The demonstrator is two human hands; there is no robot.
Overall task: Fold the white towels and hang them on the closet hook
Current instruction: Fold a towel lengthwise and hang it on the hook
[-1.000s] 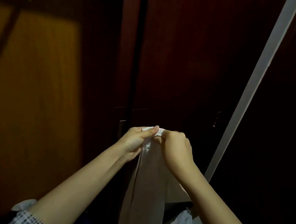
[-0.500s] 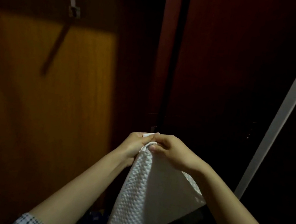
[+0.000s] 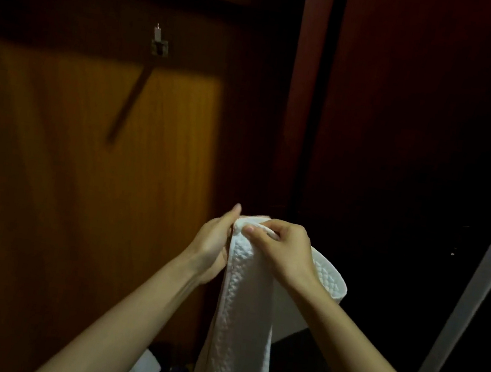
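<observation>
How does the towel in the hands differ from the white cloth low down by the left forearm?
The white towel hangs long from the left hand and right hand, lit, its waffle weave clear. The white cloth lies crumpled low down, dim, held by neither hand. Both are white.

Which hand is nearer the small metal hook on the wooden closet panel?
Left. The left hand sits below and right of the small metal hook; the right hand, also gripping the white waffle-textured towel, is farther right.

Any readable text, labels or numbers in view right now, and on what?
None: the white waffle-weave towel, held by left hand and right hand, shows no tag or print.
None on the small metal hook or the brown wooden closet panel.
</observation>
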